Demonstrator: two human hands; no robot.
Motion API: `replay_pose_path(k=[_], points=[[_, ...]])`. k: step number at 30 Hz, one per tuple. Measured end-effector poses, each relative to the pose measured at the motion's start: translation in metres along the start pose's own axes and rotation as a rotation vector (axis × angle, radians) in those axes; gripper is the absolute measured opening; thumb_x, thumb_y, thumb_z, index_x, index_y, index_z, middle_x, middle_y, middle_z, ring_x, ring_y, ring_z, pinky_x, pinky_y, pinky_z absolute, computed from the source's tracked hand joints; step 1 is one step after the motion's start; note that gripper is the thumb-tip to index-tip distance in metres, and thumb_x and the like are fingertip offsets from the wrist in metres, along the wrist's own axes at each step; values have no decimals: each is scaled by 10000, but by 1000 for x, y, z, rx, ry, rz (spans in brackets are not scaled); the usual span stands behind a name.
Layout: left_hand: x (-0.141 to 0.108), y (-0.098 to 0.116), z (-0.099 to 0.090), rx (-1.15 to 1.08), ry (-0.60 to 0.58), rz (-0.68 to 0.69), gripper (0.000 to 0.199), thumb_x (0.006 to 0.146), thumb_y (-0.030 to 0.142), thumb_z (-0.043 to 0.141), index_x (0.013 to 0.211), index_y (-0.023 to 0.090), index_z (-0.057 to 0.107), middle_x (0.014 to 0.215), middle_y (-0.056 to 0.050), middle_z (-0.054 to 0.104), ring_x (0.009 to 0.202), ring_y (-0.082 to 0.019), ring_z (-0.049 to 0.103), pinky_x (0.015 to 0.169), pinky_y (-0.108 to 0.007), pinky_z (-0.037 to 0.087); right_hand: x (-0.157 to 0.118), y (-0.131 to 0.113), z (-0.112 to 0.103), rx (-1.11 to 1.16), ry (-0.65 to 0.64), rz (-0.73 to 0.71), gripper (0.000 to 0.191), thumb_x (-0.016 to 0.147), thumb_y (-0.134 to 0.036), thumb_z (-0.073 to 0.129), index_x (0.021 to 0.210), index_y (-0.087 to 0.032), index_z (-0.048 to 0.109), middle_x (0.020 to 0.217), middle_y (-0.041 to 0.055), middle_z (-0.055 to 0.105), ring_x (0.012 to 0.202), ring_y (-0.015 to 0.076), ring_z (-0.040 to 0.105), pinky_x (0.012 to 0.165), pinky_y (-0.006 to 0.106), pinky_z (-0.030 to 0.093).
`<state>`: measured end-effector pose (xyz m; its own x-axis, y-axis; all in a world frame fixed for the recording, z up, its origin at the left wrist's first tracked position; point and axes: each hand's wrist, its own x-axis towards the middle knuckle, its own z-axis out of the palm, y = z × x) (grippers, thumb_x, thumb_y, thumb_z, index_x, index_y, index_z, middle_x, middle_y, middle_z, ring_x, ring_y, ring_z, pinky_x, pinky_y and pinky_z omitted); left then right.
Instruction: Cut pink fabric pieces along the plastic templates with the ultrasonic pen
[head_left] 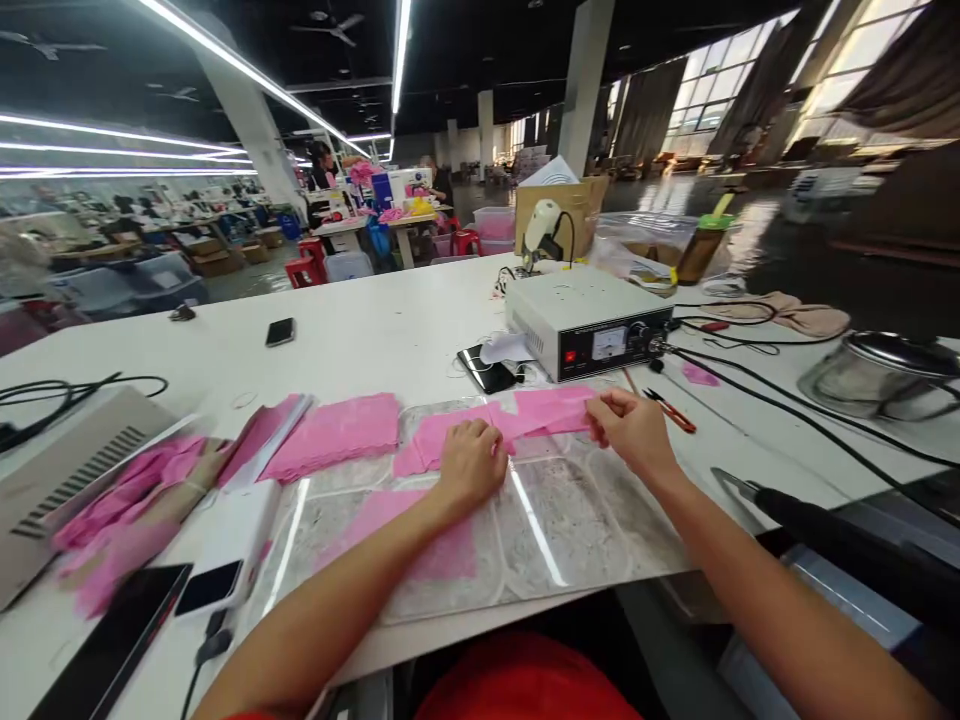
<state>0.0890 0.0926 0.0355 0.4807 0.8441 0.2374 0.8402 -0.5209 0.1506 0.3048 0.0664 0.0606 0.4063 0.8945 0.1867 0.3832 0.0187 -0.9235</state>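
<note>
My right hand [631, 428] pinches the right end of a pink fabric piece [551, 408] at the back of a clear, tile-patterned mat [562, 530]. My left hand [474, 462] has its fingers curled down on the pink fabric at its left part, and its fingertips are partly hidden. Under and in front of my left forearm, another flat pink fabric piece [442, 545] shows on or beneath the mat. A neat stack of pink fabric pieces [337, 432] lies left of my left hand.
Behind my hands stand a grey control box [592, 325] with a dial and a black phone [487, 370]. Orange-handled tweezers [671, 410] and a black-handled pointed tool [780, 505] lie right, amid cables. Crumpled pink fabric [142, 490] and a white power bank [232, 540] lie left.
</note>
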Motion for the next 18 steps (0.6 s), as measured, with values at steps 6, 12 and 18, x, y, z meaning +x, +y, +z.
replay_pose_path(k=[6,12,18], points=[[-19,16,13,-59,-12,364,82,833,155,541,812,169,619,958,-76,661,962,-231,571,1016,-451,354,-39,54,-51,-213,17,79,289,696,-412,526,505,-196,533,444,5,565,372,106,451,421,252,345],[-25,32,10,-106,-75,571,120,839,139,489,771,169,584,863,-62,657,875,-202,581,1008,-427,356,-55,74,-70,-434,40,116,222,677,-368,514,524,-209,500,478,-18,529,484,123,463,526,265,343],[-24,38,-3,-150,-189,573,81,768,137,549,708,182,577,699,-11,636,703,-162,582,768,-321,448,-55,75,-81,-601,-50,152,178,654,-298,549,512,-213,485,483,-20,525,496,132,463,530,271,305]])
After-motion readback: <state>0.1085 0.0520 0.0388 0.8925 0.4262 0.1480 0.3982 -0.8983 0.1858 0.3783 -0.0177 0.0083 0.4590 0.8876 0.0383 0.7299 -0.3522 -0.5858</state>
